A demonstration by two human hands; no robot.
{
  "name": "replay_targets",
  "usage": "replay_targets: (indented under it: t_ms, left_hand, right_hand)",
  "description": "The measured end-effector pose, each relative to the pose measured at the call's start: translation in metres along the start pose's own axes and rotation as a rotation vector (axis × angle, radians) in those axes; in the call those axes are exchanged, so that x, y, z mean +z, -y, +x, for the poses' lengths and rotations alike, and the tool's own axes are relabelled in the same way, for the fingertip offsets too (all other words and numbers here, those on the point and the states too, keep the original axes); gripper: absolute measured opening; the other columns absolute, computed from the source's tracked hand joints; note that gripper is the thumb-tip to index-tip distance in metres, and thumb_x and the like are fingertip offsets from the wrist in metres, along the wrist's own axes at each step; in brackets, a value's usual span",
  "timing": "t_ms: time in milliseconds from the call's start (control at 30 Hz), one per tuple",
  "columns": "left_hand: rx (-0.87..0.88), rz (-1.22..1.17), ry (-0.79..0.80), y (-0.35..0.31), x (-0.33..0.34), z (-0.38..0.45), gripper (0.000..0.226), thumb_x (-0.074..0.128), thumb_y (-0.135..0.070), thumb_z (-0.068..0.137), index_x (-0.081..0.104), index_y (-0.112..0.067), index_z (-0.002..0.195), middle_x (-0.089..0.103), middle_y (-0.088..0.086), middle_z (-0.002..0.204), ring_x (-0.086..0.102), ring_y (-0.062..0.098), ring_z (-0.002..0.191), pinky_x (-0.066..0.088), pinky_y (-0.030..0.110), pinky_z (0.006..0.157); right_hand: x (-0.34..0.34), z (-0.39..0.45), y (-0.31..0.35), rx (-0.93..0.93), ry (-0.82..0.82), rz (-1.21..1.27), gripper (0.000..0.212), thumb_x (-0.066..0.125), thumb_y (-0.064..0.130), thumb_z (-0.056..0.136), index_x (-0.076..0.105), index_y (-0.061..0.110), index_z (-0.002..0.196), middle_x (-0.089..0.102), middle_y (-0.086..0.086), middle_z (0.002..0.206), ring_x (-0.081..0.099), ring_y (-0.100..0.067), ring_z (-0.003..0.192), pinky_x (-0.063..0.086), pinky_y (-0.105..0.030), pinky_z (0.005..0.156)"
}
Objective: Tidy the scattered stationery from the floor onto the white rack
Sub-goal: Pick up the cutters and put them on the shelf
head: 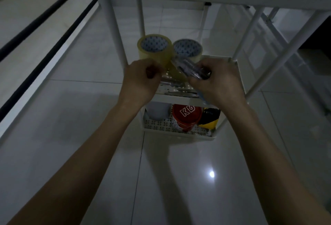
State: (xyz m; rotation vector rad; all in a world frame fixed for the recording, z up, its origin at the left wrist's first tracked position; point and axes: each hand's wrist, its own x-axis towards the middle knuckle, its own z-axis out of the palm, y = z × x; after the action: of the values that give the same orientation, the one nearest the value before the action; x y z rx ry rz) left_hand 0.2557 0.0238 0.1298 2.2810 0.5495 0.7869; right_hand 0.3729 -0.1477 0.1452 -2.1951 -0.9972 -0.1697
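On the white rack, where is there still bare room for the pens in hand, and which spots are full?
The white rack has bare tray on its upper tier right of the two tape rolls, along the right rim. The near part, under the left hand and the right hand gripping pens, already holds items. The lower tier is crowded: red tub, dark bottle.

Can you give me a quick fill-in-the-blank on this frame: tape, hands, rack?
1. ____ rolls of tape stand side by side on the white rack.
2. The bundle of pens is held by the ____ hand.
3. The red tub sits on the rack's ____ shelf.
4. The left hand has its fingers ____.

Missing words: two; right; lower; curled
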Motion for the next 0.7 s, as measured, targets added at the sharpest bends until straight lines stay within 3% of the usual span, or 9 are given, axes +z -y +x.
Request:
replay_targets:
  t_ms: [100, 167, 267, 300, 367, 433, 533, 633, 700]
  left_hand:
    - [-0.004, -0.002, 0.018, 0.009, -0.012, -0.016, 0.009, 0.069, -0.004, 0.089, 0.078, -0.006, 0.091, 0.077, 0.005, 0.079, 0.072, 0.007, 0.068, 0.062, 0.025, 0.073]
    - [-0.071, 0.004, 0.044, 0.015, -0.013, -0.023, 0.008, 0.068, -0.008, 0.091, 0.076, -0.009, 0.093, 0.077, 0.004, 0.077, 0.074, 0.006, 0.063, 0.064, 0.031, 0.071]
    - [-0.244, -0.103, 0.084, 0.012, -0.01, -0.028, 0.011, 0.07, -0.014, 0.092, 0.071, -0.016, 0.102, 0.078, 0.005, 0.082, 0.077, 0.013, 0.063, 0.066, 0.038, 0.071]
    - [-0.298, -0.178, 0.103, 0.008, -0.009, -0.027, 0.012, 0.07, -0.015, 0.093, 0.068, -0.02, 0.103, 0.078, 0.005, 0.086, 0.077, 0.016, 0.064, 0.066, 0.039, 0.072]
    - [-0.342, -0.276, 0.148, 0.001, -0.007, -0.026, 0.016, 0.07, -0.017, 0.094, 0.066, -0.026, 0.107, 0.078, 0.002, 0.093, 0.077, 0.019, 0.066, 0.065, 0.038, 0.074]
    - [-0.295, -0.264, 0.15, -0.001, -0.004, -0.021, 0.01, 0.071, -0.018, 0.095, 0.068, -0.023, 0.103, 0.078, 0.004, 0.092, 0.076, 0.017, 0.065, 0.065, 0.038, 0.074]
    - [-0.17, -0.158, 0.054, 0.002, -0.002, -0.017, 0.008, 0.074, -0.019, 0.093, 0.073, -0.011, 0.092, 0.076, 0.003, 0.08, 0.073, 0.01, 0.064, 0.063, 0.035, 0.071]
    - [0.0, -0.022, -0.013, 0.003, -0.005, -0.018, 0.015, 0.074, -0.02, 0.089, 0.071, -0.006, 0.088, 0.073, 0.003, 0.08, 0.07, 0.015, 0.07, 0.059, 0.035, 0.068]
    - [0.114, 0.143, -0.005, 0.005, -0.007, -0.017, 0.014, 0.069, -0.018, 0.085, 0.067, -0.004, 0.086, 0.071, 0.009, 0.079, 0.067, 0.025, 0.071, 0.055, 0.04, 0.062]
  right_hand:
    - [0.017, 0.016, 0.012, -0.03, 0.14, -0.172, 0.018, 0.073, 0.035, 0.086, 0.074, 0.021, 0.097, 0.07, -0.007, 0.088, 0.065, -0.026, 0.081, 0.043, -0.031, 0.06]
    - [0.026, 0.023, 0.02, -0.06, 0.181, -0.237, 0.018, 0.074, 0.036, 0.087, 0.074, 0.022, 0.099, 0.07, -0.007, 0.088, 0.067, -0.028, 0.084, 0.04, -0.029, 0.06]
    - [0.034, 0.027, 0.026, 0.005, 0.168, -0.01, 0.012, 0.074, 0.03, 0.086, 0.067, 0.023, 0.079, 0.057, 0.003, 0.066, 0.061, -0.014, 0.066, 0.035, -0.026, 0.05]
    - [0.035, 0.027, 0.028, 0.035, 0.153, 0.097, 0.015, 0.075, 0.029, 0.085, 0.064, 0.025, 0.075, 0.056, 0.007, 0.064, 0.057, -0.005, 0.061, 0.036, -0.025, 0.049]
    - [0.038, 0.026, 0.03, 0.081, 0.124, 0.243, 0.013, 0.079, 0.025, 0.083, 0.069, 0.019, 0.076, 0.065, 0.0, 0.069, 0.061, -0.005, 0.064, 0.045, -0.029, 0.053]
    - [0.041, 0.023, 0.031, 0.126, 0.101, 0.315, 0.013, 0.083, 0.022, 0.081, 0.076, 0.011, 0.084, 0.073, -0.008, 0.081, 0.068, -0.016, 0.076, 0.055, -0.038, 0.063]
    - [0.043, 0.019, 0.026, 0.168, 0.09, 0.412, 0.014, 0.085, 0.025, 0.08, 0.074, 0.016, 0.08, 0.072, 0.0, 0.076, 0.069, -0.013, 0.073, 0.054, -0.035, 0.062]
    - [0.041, 0.014, 0.018, 0.206, 0.075, 0.475, 0.036, 0.082, 0.041, 0.078, 0.073, 0.007, 0.084, 0.072, -0.015, 0.081, 0.07, -0.031, 0.079, 0.052, -0.044, 0.062]
    - [0.037, 0.01, 0.014, 0.249, 0.053, 0.517, 0.052, 0.073, 0.049, 0.079, 0.069, -0.001, 0.09, 0.067, -0.025, 0.087, 0.064, -0.031, 0.076, 0.043, -0.038, 0.063]
